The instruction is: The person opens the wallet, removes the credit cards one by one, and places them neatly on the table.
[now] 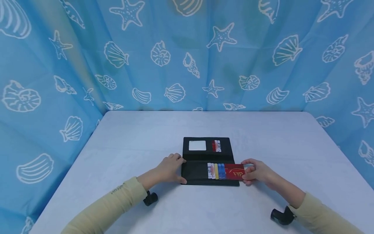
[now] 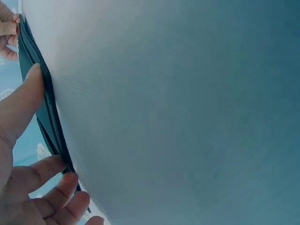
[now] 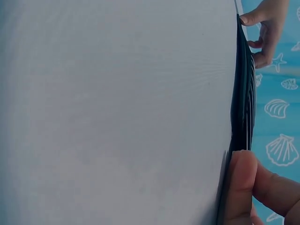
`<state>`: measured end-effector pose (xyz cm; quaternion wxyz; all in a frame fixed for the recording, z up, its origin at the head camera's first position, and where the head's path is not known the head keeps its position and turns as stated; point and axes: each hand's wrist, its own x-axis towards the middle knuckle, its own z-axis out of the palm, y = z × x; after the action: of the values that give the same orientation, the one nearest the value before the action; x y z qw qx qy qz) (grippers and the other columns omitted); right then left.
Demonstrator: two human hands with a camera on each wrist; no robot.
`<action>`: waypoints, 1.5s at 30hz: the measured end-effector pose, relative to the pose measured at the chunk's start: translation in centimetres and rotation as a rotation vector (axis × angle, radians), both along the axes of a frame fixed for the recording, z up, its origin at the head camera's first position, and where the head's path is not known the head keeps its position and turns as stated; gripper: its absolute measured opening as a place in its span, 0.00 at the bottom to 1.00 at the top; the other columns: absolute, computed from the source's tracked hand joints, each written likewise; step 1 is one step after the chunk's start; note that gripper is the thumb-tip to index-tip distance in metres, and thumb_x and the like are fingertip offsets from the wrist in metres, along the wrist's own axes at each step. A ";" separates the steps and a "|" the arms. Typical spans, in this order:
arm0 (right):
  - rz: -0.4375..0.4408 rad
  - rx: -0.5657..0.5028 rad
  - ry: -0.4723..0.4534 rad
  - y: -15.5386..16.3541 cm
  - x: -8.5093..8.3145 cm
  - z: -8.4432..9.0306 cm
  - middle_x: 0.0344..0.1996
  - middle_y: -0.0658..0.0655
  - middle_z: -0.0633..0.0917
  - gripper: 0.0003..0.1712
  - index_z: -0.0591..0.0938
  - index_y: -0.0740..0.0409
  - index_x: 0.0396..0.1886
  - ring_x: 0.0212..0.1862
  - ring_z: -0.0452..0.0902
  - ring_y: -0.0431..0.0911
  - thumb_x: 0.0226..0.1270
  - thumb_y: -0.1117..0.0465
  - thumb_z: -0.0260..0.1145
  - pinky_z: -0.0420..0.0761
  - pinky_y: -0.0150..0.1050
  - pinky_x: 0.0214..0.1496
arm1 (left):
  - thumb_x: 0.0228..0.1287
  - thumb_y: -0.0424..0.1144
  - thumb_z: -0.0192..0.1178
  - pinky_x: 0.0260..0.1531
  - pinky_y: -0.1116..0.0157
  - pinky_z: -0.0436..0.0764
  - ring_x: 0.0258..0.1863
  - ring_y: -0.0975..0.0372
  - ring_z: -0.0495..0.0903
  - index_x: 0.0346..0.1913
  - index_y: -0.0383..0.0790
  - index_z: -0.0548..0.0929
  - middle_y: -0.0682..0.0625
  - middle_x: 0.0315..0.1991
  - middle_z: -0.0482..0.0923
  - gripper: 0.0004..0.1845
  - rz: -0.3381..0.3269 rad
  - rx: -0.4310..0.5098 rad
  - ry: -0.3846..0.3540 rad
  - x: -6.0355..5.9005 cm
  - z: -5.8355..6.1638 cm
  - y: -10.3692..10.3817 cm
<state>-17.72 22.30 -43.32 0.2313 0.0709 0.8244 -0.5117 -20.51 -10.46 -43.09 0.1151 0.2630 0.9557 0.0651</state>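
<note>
A black wallet (image 1: 194, 171) lies unfolded on the table, card slots facing up. My left hand (image 1: 170, 169) rests at its left side, thumb and index finger spread apart along the edge. The left wrist view shows that thumb (image 2: 33, 91) pressing on the wallet's rim. With thumb and fingers, my right hand (image 1: 257, 172) pinches the right end of a red VIP card (image 1: 232, 171), which sticks out past the wallet's right edge. Left of it, several overlapping cards (image 1: 215, 171) sit in the lower panel. The upper panel has a white rectangle (image 1: 197, 145) and more cards (image 1: 216, 146).
A white cloth covers the table (image 1: 140, 130). Blue curtains (image 1: 181, 71) with shell and starfish prints hang behind it and along both sides. A black wrist device (image 1: 151, 198) sits under the left sleeve, another (image 1: 282, 216) under the right.
</note>
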 end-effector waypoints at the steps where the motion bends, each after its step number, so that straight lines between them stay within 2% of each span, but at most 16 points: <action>1: -0.003 -0.002 -0.005 0.1 0.0 0.0 0.32 0.58 0.78 0.36 0.60 0.68 0.61 0.26 0.79 0.44 0.56 0.66 0.67 0.81 0.36 0.33 | 0.44 0.59 0.68 0.49 0.59 0.71 0.48 0.57 0.68 0.58 0.40 0.72 0.46 0.51 0.70 0.40 -0.004 0.004 0.001 0.0 0.1 -0.1; 7: -0.020 0.002 -0.026 0.6 0.1 0.0 0.32 0.58 0.78 0.36 0.60 0.68 0.61 0.26 0.80 0.44 0.56 0.66 0.67 0.81 0.36 0.33 | 0.43 0.60 0.68 0.48 0.60 0.70 0.48 0.57 0.66 0.59 0.43 0.72 0.46 0.53 0.68 0.40 0.010 0.015 0.012 0.2 0.1 -0.3; 11: -0.019 -0.006 -0.027 1.0 0.2 -0.2 0.32 0.58 0.77 0.37 0.60 0.68 0.61 0.26 0.80 0.44 0.55 0.66 0.68 0.81 0.37 0.33 | 0.42 0.63 0.67 0.57 0.54 0.65 0.58 0.51 0.62 0.61 0.47 0.70 0.43 0.62 0.61 0.43 0.044 0.012 -0.003 0.2 0.2 -0.5; 16: -0.009 -0.029 -0.033 1.4 0.1 -0.2 0.33 0.58 0.77 0.37 0.59 0.68 0.61 0.27 0.80 0.45 0.56 0.66 0.67 0.81 0.37 0.33 | 0.43 0.65 0.64 0.64 0.47 0.54 0.68 0.43 0.48 0.67 0.49 0.62 0.42 0.70 0.50 0.48 0.058 -0.018 -0.074 0.1 0.2 -0.8; 21: 0.001 -0.043 -0.041 1.8 0.2 0.1 0.35 0.59 0.77 0.37 0.59 0.68 0.62 0.29 0.80 0.45 0.56 0.66 0.67 0.81 0.38 0.34 | 0.44 0.67 0.63 0.64 0.45 0.50 0.69 0.41 0.43 0.70 0.53 0.56 0.43 0.72 0.45 0.50 0.060 -0.075 -0.133 -0.4 0.1 -1.3; 29: 0.001 -0.036 -0.052 2.8 -0.1 0.2 0.37 0.59 0.78 0.39 0.59 0.66 0.62 0.30 0.81 0.45 0.55 0.63 0.69 0.81 0.39 0.36 | 0.44 0.66 0.63 0.64 0.44 0.50 0.69 0.40 0.42 0.70 0.54 0.56 0.43 0.72 0.43 0.50 0.058 -0.076 -0.159 -0.9 0.2 -1.7; 39: 0.010 -0.006 -0.024 4.5 -0.2 0.6 0.40 0.61 0.77 0.40 0.58 0.67 0.63 0.32 0.81 0.45 0.55 0.62 0.69 0.81 0.39 0.37 | 0.47 0.67 0.61 0.65 0.45 0.47 0.70 0.42 0.38 0.71 0.56 0.51 0.45 0.73 0.39 0.50 0.065 -0.130 -0.188 -0.7 0.3 -1.4; 45: 0.003 0.005 -0.002 5.2 -0.8 1.4 0.45 0.64 0.77 0.42 0.56 0.67 0.64 0.34 0.81 0.45 0.55 0.61 0.69 0.81 0.39 0.38 | 0.47 0.67 0.60 0.65 0.44 0.46 0.70 0.41 0.38 0.71 0.56 0.51 0.45 0.73 0.38 0.50 0.059 -0.136 -0.189 -0.6 0.3 -1.4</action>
<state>-18.56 27.53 -41.91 0.2325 0.0708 0.8256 -0.5092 -21.16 -11.87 -42.80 0.2203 0.2189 0.9501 0.0280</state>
